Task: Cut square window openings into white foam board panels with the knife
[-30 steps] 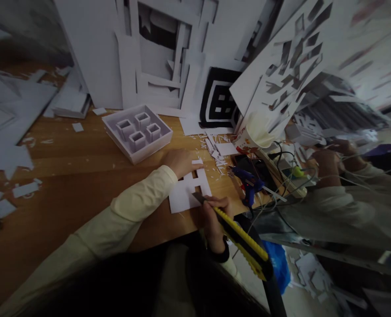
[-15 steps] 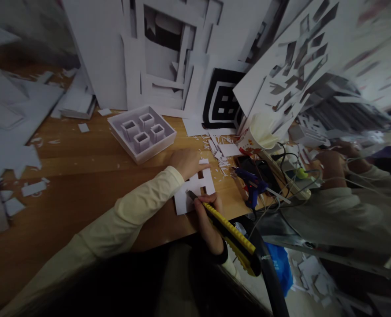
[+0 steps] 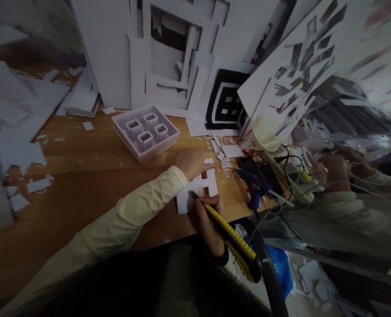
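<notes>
My right hand (image 3: 210, 216) is closed around a yellow-and-black utility knife (image 3: 230, 233). Its dark blade points up and left over a small white foam-board piece (image 3: 184, 201) with rectangular cut-outs. Whether the tip touches the board I cannot tell. My left hand (image 3: 190, 163) rests across the upper part of that piece, palm down, thumb stretched out to the right; its other fingers are partly hidden. Just beyond it sits a shallow white tray (image 3: 142, 155) holding several small rectangular tubes.
Right of the board lie thin white offcuts (image 3: 220, 152), a blue glue gun (image 3: 255, 187) and tangled cables. A paper cup (image 3: 253, 143) stands behind them. Large cut-out white panels (image 3: 112, 57) lean at the back. A co-worker's hands (image 3: 337, 169) show at the right.
The whole scene has shifted slightly to the right in view. Both hands, the utility knife and the board piece keep almost the same positions relative to one another.
</notes>
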A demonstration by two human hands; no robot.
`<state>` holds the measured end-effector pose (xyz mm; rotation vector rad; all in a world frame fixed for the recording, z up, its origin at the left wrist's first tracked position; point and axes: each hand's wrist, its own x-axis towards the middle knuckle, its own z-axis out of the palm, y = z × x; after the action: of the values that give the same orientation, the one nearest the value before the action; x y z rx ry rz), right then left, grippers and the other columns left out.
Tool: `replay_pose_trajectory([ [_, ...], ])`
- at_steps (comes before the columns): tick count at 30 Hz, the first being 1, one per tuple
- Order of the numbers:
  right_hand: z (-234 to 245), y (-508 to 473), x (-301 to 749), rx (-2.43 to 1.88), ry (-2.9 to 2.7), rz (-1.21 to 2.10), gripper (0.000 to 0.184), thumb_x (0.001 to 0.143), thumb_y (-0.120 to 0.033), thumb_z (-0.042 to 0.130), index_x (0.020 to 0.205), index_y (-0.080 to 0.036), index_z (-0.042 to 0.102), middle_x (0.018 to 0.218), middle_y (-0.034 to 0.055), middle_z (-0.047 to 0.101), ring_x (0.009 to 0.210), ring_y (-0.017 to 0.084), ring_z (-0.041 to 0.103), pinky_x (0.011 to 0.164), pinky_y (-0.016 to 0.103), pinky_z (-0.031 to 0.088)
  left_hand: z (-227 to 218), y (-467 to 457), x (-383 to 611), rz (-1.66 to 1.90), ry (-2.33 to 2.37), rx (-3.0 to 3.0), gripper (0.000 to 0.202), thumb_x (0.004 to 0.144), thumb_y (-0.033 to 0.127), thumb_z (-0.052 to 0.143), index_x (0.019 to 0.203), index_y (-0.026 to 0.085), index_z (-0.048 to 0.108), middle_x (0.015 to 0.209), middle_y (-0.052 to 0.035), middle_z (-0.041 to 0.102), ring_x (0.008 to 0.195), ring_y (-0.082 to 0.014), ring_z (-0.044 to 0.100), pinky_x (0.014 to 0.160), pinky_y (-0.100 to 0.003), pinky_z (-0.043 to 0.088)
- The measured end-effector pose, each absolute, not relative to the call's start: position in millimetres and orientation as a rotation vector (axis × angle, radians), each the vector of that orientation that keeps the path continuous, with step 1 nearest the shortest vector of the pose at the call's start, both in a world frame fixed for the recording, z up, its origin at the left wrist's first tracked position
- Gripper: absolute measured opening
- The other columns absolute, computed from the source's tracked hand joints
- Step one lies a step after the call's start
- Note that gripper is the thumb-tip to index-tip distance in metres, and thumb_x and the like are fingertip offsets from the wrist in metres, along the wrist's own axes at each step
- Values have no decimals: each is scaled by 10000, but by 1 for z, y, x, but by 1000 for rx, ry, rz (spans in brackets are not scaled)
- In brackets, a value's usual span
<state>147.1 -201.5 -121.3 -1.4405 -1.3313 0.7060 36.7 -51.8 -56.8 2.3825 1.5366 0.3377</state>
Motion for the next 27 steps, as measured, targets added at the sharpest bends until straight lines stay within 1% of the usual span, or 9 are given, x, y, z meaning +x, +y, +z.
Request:
replay_pose_trajectory([
  [5, -113, -199, 144, -1419, -1376, 624, 110, 872, -307, 667, 811, -269, 583, 788, 47, 697, 709, 231, 662, 634, 391, 542, -54, -53, 37, 328, 1546, 2355, 736, 944, 714, 380, 991, 99, 782, 936, -213, 762, 966, -344, 729, 727, -370, 513],
  [7, -111, -198, 143, -1416, -1409, 587, 117, 863, -301, 661, 791, -284, 570, 786, 50, 714, 695, 239, 673, 613, 399, 546, -52, -53, 37, 320, 1547, 2345, 709, 944, 705, 400, 997, 110, 783, 937, -205, 765, 972, -339, 729, 728, -364, 513],
  [13, -116, -197, 145, -1392, -1543, 453, 134, 842, -300, 667, 745, -256, 586, 759, 27, 753, 614, 200, 696, 555, 324, 535, -52, -52, 36, 348, 1531, 2357, 686, 944, 694, 419, 1001, 115, 783, 925, -206, 766, 956, -337, 729, 724, -371, 514],
  [20, -119, -200, 144, -1472, -1507, 441, 137, 825, -292, 681, 715, -258, 607, 789, 47, 780, 651, 203, 722, 601, 321, 552, -51, -52, 36, 334, 1523, 2351, 687, 951, 687, 409, 1041, 112, 773, 956, -204, 762, 968, -335, 722, 748, -373, 513],
  [23, -118, -201, 144, -1494, -1512, 419, 143, 813, -286, 690, 698, -256, 610, 755, 36, 769, 636, 196, 710, 578, 303, 538, -53, -53, 36, 340, 1500, 2344, 676, 951, 683, 416, 1060, 118, 770, 973, -199, 759, 986, -333, 716, 773, -375, 514],
  [27, -119, -204, 147, -1539, -1506, 405, 136, 811, -296, 685, 700, -262, 614, 664, 4, 728, 544, 174, 654, 512, 282, 491, -56, -53, 36, 373, 1489, 2344, 635, 932, 684, 466, 1045, 144, 781, 974, -183, 764, 993, -334, 716, 782, -374, 514],
])
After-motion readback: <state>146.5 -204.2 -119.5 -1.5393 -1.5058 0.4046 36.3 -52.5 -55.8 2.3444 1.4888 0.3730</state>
